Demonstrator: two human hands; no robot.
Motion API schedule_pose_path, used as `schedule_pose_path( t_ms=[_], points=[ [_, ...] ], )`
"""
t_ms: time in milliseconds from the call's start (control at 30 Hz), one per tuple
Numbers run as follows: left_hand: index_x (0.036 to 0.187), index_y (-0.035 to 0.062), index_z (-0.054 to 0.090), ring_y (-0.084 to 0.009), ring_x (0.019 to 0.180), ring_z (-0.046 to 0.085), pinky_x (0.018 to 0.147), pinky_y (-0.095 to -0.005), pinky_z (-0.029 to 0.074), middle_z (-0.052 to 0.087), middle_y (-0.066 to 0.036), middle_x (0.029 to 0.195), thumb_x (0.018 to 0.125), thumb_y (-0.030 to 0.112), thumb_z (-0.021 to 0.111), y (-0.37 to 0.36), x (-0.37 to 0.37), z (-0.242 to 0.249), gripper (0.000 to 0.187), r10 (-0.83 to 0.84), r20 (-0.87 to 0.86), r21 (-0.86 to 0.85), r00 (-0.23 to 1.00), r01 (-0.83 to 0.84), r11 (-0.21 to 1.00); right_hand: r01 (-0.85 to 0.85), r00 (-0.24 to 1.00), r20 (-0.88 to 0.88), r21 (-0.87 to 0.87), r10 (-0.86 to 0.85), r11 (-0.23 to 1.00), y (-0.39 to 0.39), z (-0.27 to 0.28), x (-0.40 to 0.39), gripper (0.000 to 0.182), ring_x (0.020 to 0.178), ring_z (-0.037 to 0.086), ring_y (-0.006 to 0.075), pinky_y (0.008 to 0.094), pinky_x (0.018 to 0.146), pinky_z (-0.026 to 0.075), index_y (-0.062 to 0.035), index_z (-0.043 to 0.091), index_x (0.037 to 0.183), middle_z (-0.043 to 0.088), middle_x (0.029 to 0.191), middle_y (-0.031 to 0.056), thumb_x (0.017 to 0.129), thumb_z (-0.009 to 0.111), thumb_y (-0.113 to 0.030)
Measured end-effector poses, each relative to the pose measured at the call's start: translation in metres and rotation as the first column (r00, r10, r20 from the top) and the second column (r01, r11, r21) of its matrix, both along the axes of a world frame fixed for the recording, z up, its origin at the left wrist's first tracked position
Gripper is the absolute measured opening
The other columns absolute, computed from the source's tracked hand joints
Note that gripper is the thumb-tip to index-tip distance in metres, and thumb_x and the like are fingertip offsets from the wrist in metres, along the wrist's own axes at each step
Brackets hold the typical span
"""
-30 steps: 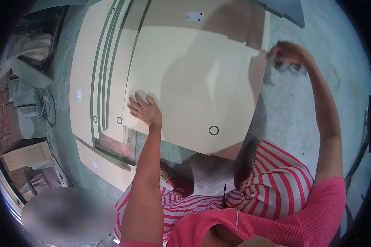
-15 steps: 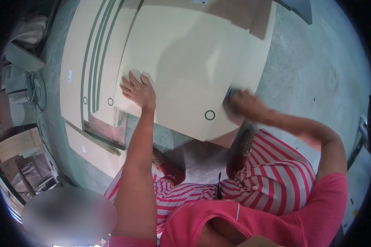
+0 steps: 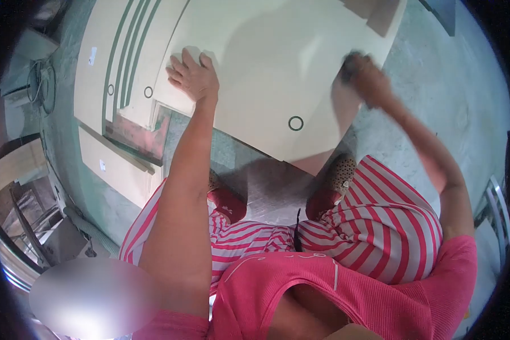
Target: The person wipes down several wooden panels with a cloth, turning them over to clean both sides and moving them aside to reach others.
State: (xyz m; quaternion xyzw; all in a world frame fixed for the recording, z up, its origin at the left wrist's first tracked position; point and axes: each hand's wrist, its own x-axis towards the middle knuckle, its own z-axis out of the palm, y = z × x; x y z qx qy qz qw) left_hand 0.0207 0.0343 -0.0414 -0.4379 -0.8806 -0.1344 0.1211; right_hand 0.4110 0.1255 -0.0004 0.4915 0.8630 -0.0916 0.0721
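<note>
1. Left hand (image 3: 194, 76): flat on the top board (image 3: 266, 68), fingers spread, near its left edge.
2. Right hand (image 3: 365, 76): at the board's right edge, fingers curled round something dark and blurred; cannot tell what.
3. Top board: pale, on a stack of like boards (image 3: 105, 68) on the concrete floor (image 3: 436, 102), near edge just ahead of the knees.
4. Ring mark (image 3: 296, 123): on the board near its front edge, between the hands.
5. Green stripes (image 3: 119, 62): along the lower boards, left of the left hand.
6. Striped trousers (image 3: 379, 226): below the board.
</note>
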Motion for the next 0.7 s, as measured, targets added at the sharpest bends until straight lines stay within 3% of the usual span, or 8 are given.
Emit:
schedule_pose_path(
  t_ms=[67,133,167,267,400,500,567,700],
  points=[
    [0.13,0.0127,0.046,-0.0467,0.127,0.028,0.103,-0.0572,0.023,0.035,-0.019,0.139,0.087,0.04,0.049,-0.002,-0.001,0.004,0.051,0.011,-0.02,0.012,1.0,-0.01,1.0,-0.096,0.983,-0.099,0.436,0.154,0.895,-0.069,-0.012,-0.028,0.018,0.075,0.061,0.0247,0.0306,0.051,0.052,-0.008,0.048,0.1,0.056,0.095,0.0148,0.084,0.052,-0.016],
    [0.131,0.0106,0.045,-0.0453,0.126,0.031,0.101,-0.0562,0.026,0.037,-0.02,0.138,0.089,0.041,0.048,0.0,0.001,0.006,0.052,0.007,-0.051,-0.03,0.999,-0.009,0.999,-0.179,0.978,-0.082,0.143,0.191,0.973,-0.112,0.012,-0.036,0.021,0.082,0.059,0.0241,0.0284,0.055,0.052,-0.0088,0.049,0.102,0.056,0.097,0.0135,0.083,0.052,-0.016],
    [0.131,0.0108,0.045,-0.0449,0.125,0.033,0.1,-0.0566,0.027,0.038,-0.02,0.137,0.089,0.039,0.05,-0.001,0.002,0.004,0.051,0.007,-0.098,-0.011,0.995,-0.008,1.0,-0.342,0.925,-0.016,0.404,0.38,0.849,-0.144,0.007,-0.027,0.024,0.085,0.059,0.0248,0.0295,0.056,0.054,-0.008,0.052,0.105,0.057,0.098,0.0137,0.082,0.053,-0.015],
    [0.131,0.0112,0.045,-0.0448,0.125,0.033,0.101,-0.056,0.027,0.038,-0.019,0.137,0.089,0.038,0.05,0.0,0.006,0.011,0.05,0.024,-0.095,-0.02,0.995,-0.026,0.999,-0.719,0.693,-0.443,-0.483,0.569,0.5,-0.196,0.035,-0.021,0.043,0.104,0.055,0.0298,0.0403,0.08,0.05,-0.014,0.048,0.119,0.051,0.111,0.0128,0.078,0.059,-0.014],
    [0.132,0.0119,0.044,-0.0444,0.126,0.032,0.102,-0.0552,0.027,0.038,-0.019,0.138,0.089,0.037,0.05,0.001,0.007,0.014,0.05,0.012,-0.077,-0.009,0.997,-0.012,1.0,-0.768,0.634,-0.653,-0.468,0.414,0.437,-0.128,0.09,-0.064,0.047,0.107,0.056,0.0358,0.0415,0.091,0.047,-0.0091,0.05,0.12,0.051,0.119,0.0195,0.076,0.062,-0.017],
    [0.132,0.0121,0.043,-0.0441,0.127,0.031,0.103,-0.0551,0.027,0.036,-0.019,0.138,0.09,0.038,0.049,0.0,0.009,0.016,0.05,0.038,-0.057,-0.025,0.998,-0.039,0.999,-0.287,0.83,-0.551,-0.554,-0.085,0.782,-0.007,0.078,-0.074,0.052,0.105,0.055,0.0327,0.0402,0.084,0.047,-0.0102,0.047,0.127,0.053,0.119,0.0194,0.078,0.064,-0.015],
    [0.133,0.0125,0.042,-0.0438,0.128,0.031,0.103,-0.0553,0.026,0.035,-0.018,0.139,0.09,0.038,0.05,0.002,0.011,0.018,0.051,0.041,-0.051,-0.045,0.998,-0.043,0.998,-0.076,0.69,-0.718,0.052,0.09,0.996,0.104,0.025,-0.054,0.045,0.097,0.058,0.0362,0.0421,0.082,0.047,-0.0098,0.047,0.125,0.06,0.106,0.0202,0.083,0.058,-0.017],
    [0.131,0.012,0.045,-0.0445,0.127,0.03,0.103,-0.056,0.025,0.035,-0.017,0.14,0.089,0.038,0.049,0.006,0.019,0.035,0.05,0.051,-0.018,-0.05,0.999,-0.052,0.997,0.381,0.829,-0.434,-0.025,-0.353,0.924,0.201,0.005,-0.044,0.043,0.091,0.059,0.0405,0.0453,0.076,0.049,-0.008,0.047,0.126,0.062,0.102,0.0193,0.086,0.055,-0.023]
  ],
)
